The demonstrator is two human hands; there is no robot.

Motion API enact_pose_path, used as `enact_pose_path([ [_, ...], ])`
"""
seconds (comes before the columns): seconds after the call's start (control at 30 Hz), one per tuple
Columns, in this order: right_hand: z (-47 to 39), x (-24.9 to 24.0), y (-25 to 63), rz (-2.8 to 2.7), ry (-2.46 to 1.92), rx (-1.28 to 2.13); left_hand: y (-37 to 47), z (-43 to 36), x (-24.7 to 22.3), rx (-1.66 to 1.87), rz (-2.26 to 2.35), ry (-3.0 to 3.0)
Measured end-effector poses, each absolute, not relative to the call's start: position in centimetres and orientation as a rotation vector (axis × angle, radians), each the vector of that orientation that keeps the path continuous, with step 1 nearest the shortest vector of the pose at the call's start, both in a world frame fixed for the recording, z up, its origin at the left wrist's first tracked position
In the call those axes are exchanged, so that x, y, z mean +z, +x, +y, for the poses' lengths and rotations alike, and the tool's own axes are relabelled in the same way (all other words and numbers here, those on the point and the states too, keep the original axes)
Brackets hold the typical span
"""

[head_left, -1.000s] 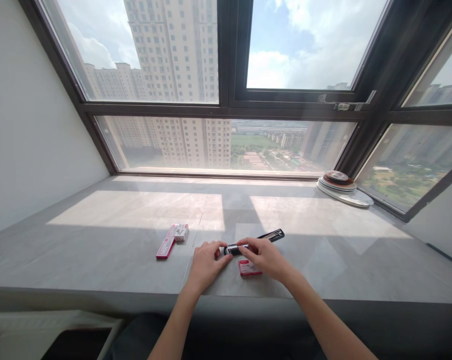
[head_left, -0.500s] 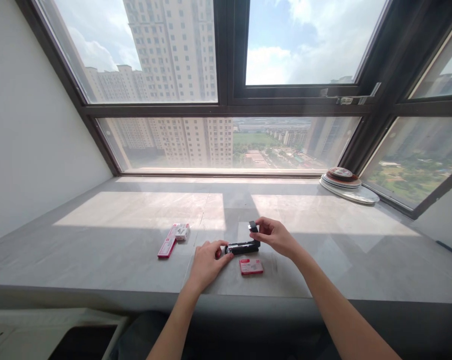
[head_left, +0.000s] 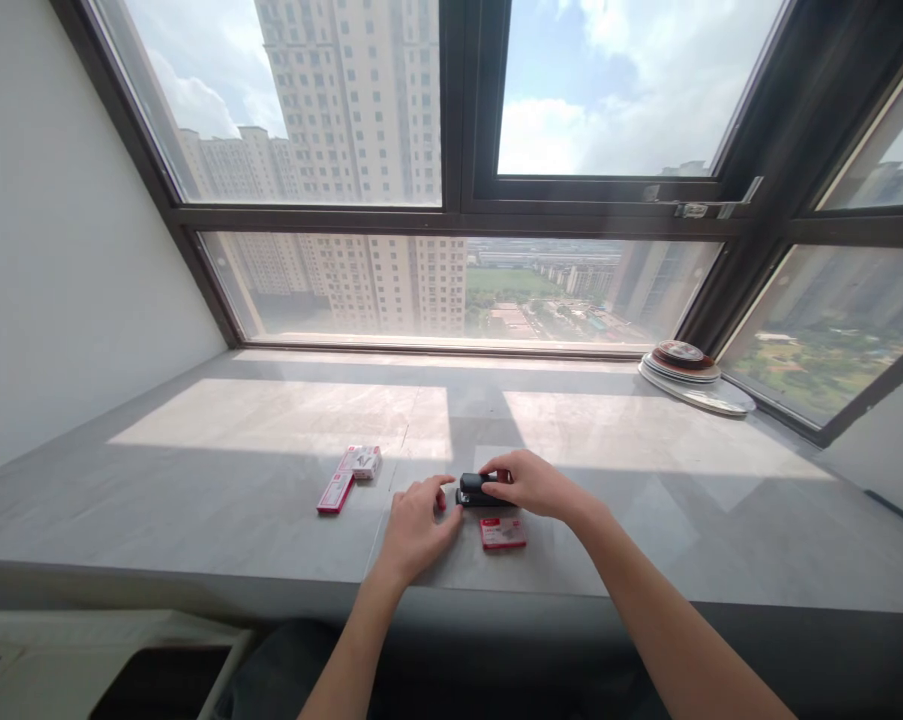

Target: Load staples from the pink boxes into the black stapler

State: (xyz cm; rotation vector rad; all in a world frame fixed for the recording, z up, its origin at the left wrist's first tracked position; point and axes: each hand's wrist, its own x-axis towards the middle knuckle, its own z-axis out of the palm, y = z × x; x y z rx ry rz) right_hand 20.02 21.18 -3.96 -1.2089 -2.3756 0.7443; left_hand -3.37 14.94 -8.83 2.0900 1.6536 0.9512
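Stapler (head_left: 472, 484) top has swung down, covering the magazine; right hand (head_left: 533, 484) pinches it on the sill (head_left: 616, 545) behind the box (head_left: 503, 534), left hand (head_left: 419, 530) half-open alongside, contact unclear

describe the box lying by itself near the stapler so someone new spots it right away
Start at the pale ledge below the big window and find the black stapler under the right hand. Just on its near side lies a small flat red-and-white box. It lies alone, while the other boxes are grouped off to the left.
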Motion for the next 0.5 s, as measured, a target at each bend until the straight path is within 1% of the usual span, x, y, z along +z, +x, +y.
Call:
enact_pose_path([
  [0.07, 21.8, -4.5, 21.1, -2.287, -1.312, 0.691, -2.3, 14.2, -8.1, 0.993, 1.574, 2.100],
  [0.13, 22.3, -5.6, 22.2, -2.173, -1.383, 0.718, -0.8, 13.3, -7.3, 0.951, 1.353, 2.206],
  [0.2, 22.6, -7.0, 23.0, -2.030, -1.411, 0.827, 0.5, 12.6, -6.6, 0.843, 1.101, 2.325],
  [0.27, 22.1, -8.4, 23.8, -1.859, -1.417, 0.964, 0.8, 12.3, -6.2, 0.735, 0.979, 2.373],
  [0.33, 20.9, -9.3, 24.6, -1.686, -1.408, 1.107, -0.3, 12.4, -6.1, 0.688, 1.033, 2.351],
  [0.4, 19.1, -9.8, 25.3, -1.547, -1.375, 1.245, -2.3, 12.8, -6.2, 0.690, 1.187, 2.287],
  [0.5, 16.6, -9.8, 25.5, -1.444, -1.287, 1.378, -4.8, 13.3, -6.6, 0.707, 1.345, 2.198],
])
